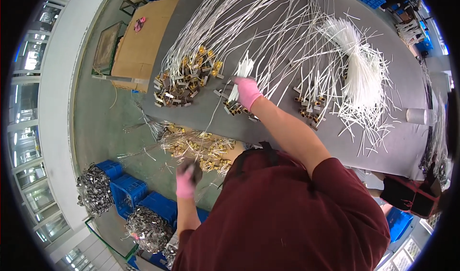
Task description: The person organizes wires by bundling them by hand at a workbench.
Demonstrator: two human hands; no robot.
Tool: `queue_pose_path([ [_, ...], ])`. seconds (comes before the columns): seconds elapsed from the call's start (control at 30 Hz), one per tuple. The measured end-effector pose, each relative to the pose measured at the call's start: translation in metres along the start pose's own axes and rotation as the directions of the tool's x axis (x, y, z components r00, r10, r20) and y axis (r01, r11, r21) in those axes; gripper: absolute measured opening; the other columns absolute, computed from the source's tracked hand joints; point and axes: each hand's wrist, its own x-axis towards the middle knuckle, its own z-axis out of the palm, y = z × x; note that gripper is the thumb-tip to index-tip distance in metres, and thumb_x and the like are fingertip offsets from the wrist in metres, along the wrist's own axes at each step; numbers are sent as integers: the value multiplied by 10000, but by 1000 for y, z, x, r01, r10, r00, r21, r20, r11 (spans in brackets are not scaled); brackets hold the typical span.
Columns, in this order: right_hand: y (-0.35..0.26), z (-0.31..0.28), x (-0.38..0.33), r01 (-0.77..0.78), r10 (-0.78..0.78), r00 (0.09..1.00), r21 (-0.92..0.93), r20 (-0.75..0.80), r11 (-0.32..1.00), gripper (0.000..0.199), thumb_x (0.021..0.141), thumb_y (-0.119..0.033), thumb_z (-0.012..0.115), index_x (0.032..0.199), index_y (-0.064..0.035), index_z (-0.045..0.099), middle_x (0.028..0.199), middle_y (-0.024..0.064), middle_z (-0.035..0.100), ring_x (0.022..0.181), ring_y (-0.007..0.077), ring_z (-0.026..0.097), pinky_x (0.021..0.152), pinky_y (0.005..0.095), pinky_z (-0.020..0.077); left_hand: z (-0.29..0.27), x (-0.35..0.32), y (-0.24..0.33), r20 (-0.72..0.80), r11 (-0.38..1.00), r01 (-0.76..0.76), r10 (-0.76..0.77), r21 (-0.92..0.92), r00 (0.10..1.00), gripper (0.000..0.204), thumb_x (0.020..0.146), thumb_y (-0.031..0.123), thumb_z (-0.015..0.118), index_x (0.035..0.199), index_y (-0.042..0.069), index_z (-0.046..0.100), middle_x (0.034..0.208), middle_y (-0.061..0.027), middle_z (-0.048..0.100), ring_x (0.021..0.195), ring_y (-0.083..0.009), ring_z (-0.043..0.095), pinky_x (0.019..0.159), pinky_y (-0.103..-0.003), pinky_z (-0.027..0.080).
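Note:
My right hand [247, 92], in a pink glove with dark fingertips, is closed round a short bundle of thin white tubes [245, 66] above the grey table [206, 117]. Just below it lie small brass-coloured metal parts with grey tabs [235, 109]. My left hand [186, 181], gloved the same way, is off the table's near edge at the lower left. Its fingers are smeared by motion, so what they hold, if anything, is hidden. A thin white wire [212, 115] runs over the table edge towards it.
Brass parts with long white wires [191, 74] pile up at left, and more parts [310, 107] lie right of centre. A big heap of white tubes [357, 74] fills the right. Below the edge are wired parts on cardboard [238, 149] and blue crates [128, 193].

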Motion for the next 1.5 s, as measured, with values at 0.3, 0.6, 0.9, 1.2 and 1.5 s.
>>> queue_pose_path([
  [0.3, -48, -15, -8, -309, 632, 737, 951, 240, -1, 418, 797, -180, 583, 1119, 82, 539, 1010, 210, 616, 938, 300, 586, 833, 375, 436, -138, -146, -70, -115, 967, 175, -198, -184, 973, 296, 801, 193, 700, 975, -24, 600, 558, 4, 354, 464, -105, 339, 401, -238, 247],
  [0.6, -18, -17, 16, -76, 490, 872, 982, -19, 172, 583, 782, -320, 687, 1134, 110, 511, 1006, 220, 614, 871, 319, 583, 798, 384, 453, -172, -157, -74, -206, 970, 198, -225, -141, 952, 300, 807, 141, 704, 1039, -28, 618, 562, 8, 382, 455, -92, 333, 408, -234, 245],
  [0.9, -4, -26, 9, -90, 356, 935, 966, -3, 244, 469, 740, -244, 739, 1033, 92, 592, 862, 140, 651, 737, 231, 592, 691, 353, 481, -162, -141, -59, -154, 976, 141, -167, -166, 974, 337, 804, 212, 716, 1027, -15, 603, 577, 9, 390, 467, -93, 349, 408, -232, 235],
  [1.2, 9, -86, 5, 15, 187, 982, 999, -22, 42, 278, 808, -99, 642, 1004, 89, 581, 843, 140, 657, 709, 202, 648, 602, 299, 524, -86, -92, -49, -152, 978, 190, -202, -88, 968, 365, 867, 308, 641, 1075, 25, 539, 658, -4, 453, 467, -79, 366, 388, -209, 248],
  [1.5, -68, -40, -102, -222, -281, 891, 882, 357, 415, 255, 828, -165, 670, 992, 30, 654, 768, 69, 665, 635, 103, 623, 580, 258, 509, 72, 25, 2, -11, 992, 103, -102, 67, 995, 356, 908, 251, 521, 1178, 20, 513, 712, -27, 479, 475, -80, 371, 393, -202, 236],
])
